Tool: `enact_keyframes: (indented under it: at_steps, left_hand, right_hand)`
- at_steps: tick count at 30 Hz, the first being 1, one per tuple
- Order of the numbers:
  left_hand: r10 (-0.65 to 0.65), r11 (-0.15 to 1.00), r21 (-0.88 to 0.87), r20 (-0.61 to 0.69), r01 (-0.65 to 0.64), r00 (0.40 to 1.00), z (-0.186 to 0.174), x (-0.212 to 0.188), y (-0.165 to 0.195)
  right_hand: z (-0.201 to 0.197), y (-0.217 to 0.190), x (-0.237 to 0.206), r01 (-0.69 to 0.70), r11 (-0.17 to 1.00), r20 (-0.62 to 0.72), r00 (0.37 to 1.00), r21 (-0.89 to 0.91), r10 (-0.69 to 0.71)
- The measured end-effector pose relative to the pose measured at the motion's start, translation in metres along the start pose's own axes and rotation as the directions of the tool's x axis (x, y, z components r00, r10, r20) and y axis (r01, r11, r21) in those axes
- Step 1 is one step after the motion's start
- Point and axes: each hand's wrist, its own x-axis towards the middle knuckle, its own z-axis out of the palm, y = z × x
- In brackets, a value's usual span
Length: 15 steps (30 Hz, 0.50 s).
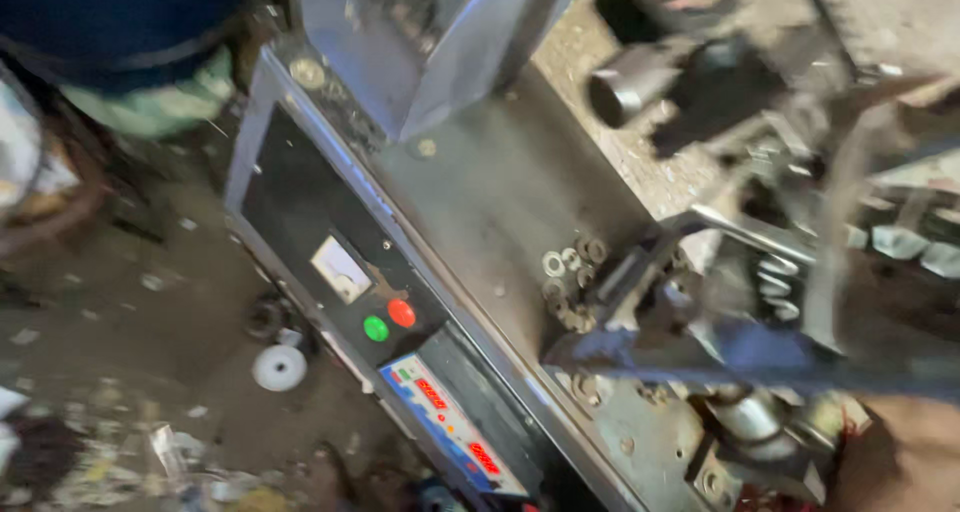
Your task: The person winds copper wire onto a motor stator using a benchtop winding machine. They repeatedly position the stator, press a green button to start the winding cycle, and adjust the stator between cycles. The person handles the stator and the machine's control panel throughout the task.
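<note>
My right hand (905, 452) shows only partly at the lower right corner, against the machine's metal mechanism (700, 322); I cannot tell its opening. My left hand is out of view. Loose washers (570, 272) lie beside the mechanism, above the control panel (400, 342).

Dim workshop view, unevenly lit: cool glare on the tilted metal chute (420, 42) and the machine's top plate (500, 192), deep shadow at upper left and right edge, heavy motion blur throughout, worst over the mechanism (740, 312) at right.
</note>
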Motion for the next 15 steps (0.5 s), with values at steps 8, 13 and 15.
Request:
enact_keyframes:
  at_steps: [8,13,15]
  left_hand:
    - [0.712,0.702,-0.227,0.186,-0.675,0.677,-0.054,-0.061,0.199]
    - [0.719,0.674,-0.219,0.411,-0.705,0.560,-0.066,-0.111,0.312]
    - [0.689,0.665,-0.155,0.505,-0.731,0.520,-0.062,-0.121,0.349]
  right_hand:
    - [-0.012,0.007,0.005,0.173,0.984,-0.114,0.978,-0.049,-0.178]
    - [-0.022,-0.001,0.009,0.199,0.980,-0.087,0.976,-0.024,-0.200]
    - [-0.026,-0.004,0.009,0.200,0.979,-0.091,0.975,-0.036,-0.203]
